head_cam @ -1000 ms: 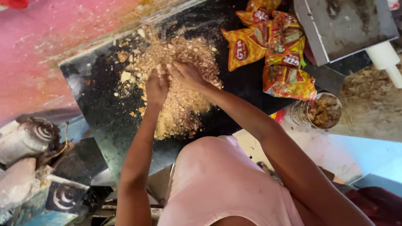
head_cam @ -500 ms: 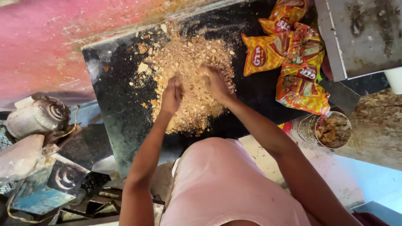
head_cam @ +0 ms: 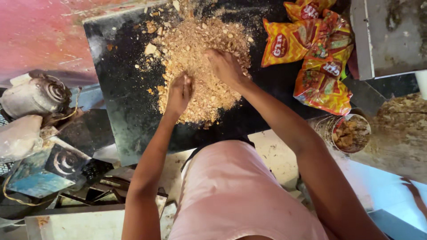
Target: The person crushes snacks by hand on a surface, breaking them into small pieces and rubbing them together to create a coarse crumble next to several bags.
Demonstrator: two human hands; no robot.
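Both hands press into a heap of tan crumbs (head_cam: pixel 200 71) spread on a black bench (head_cam: pixel 124 102). The left hand (head_cam: pixel 179 92) is loosely curled, its fingers (head_cam: pixel 186 82) bent down into the crumbs. The right hand (head_cam: pixel 224 66) lies flatter, fingers spread on the coarse, lumpy pile, gripping nothing distinct. Glossy orange and yellow snack packets (head_cam: pixel 318 58) lie to the right. A round tin of crumbs (head_cam: pixel 351 132) stands nearer, right.

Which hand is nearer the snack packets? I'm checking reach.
Right. The right hand rests on the crumb pile just beside the snack packets; the left hand lies on the pile's far side, farther off.
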